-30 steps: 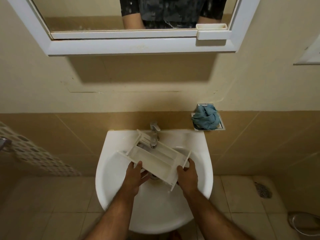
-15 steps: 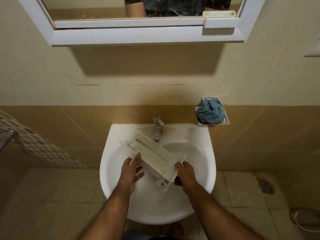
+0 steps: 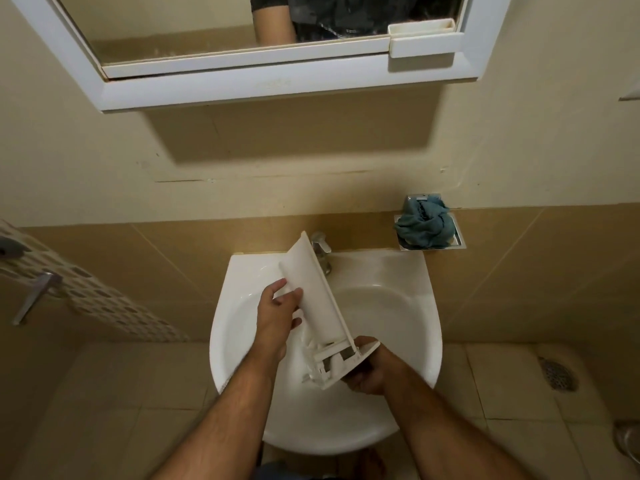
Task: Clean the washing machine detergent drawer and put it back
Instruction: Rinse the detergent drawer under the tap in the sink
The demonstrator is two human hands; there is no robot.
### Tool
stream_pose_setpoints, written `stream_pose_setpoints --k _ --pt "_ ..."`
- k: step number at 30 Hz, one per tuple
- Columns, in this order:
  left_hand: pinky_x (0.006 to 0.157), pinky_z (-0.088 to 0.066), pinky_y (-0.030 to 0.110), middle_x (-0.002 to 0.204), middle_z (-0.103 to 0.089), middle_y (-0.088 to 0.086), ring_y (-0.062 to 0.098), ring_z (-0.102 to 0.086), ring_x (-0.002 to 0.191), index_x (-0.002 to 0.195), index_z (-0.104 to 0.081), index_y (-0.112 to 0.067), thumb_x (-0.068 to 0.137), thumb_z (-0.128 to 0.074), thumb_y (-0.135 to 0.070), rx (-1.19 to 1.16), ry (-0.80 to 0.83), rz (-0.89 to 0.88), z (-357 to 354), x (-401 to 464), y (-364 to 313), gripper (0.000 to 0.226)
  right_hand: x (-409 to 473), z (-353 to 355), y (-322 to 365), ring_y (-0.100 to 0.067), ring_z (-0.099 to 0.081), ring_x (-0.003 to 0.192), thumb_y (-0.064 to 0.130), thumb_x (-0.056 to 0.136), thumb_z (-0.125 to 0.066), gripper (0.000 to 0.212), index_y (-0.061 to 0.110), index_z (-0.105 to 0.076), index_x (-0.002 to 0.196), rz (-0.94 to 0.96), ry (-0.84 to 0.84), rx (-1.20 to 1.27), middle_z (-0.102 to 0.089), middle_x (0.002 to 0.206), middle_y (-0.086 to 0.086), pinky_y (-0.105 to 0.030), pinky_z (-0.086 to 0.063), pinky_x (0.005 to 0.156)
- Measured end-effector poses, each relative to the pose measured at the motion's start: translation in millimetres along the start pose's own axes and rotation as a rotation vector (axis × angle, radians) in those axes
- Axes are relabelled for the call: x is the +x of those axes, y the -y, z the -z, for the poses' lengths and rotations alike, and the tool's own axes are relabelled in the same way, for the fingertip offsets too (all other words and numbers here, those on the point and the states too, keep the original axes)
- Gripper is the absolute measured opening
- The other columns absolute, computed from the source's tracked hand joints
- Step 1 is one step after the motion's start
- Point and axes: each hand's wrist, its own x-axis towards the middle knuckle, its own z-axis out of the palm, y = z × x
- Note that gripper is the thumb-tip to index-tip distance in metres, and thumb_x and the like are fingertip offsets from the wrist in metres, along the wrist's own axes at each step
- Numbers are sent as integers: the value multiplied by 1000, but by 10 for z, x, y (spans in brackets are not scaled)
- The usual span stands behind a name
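1. Head view looks down on one white detergent drawer (image 3: 313,292), held over the basin of the one white sink (image 3: 408,320), tipped on its side with its smooth underside facing up and its far end reaching to just in front of the tap.
2. Two bare hands hold it. The left hand (image 3: 277,315) curls its fingers round the drawer's long left edge, above the sink's left half.
3. The right hand (image 3: 367,370) grips the front panel at the drawer's near end, over the sink's front right part.
4. One chrome tap (image 3: 321,249) stands at the sink's back rim, partly hidden by the drawer.
5. One blue cloth (image 3: 424,225) sits bunched in a metal wall dish (image 3: 459,239), up and right of the sink.
6. One white-framed mirror (image 3: 277,77) hangs on the wall above the sink.
7. One floor drain (image 3: 557,374) lies in the tiles right of the sink.
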Motion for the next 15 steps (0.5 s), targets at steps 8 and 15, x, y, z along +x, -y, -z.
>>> stream_pose_setpoints --k 8,15 --pt "75 -54 31 120 -62 9 26 -62 109 132 -48 -23 95 -64 -22 40 -24 -1 -26 -17 -66 41 -2 -43 9 -16 -50 41 12 82 -43 31 7 -68 65 -77 124 -6 -58 58 -4 -12 -23 35" --pt "83 -57 38 118 -66 3 23 -64 109 125 -56 -23 98 -41 -57 -28 -74 97 246 17 105 46 -157 -227 63 -22 -51 47 18 86 -48 17 8 -59 76 256 -217 -64 -56 58 -9 -20 -36 49"
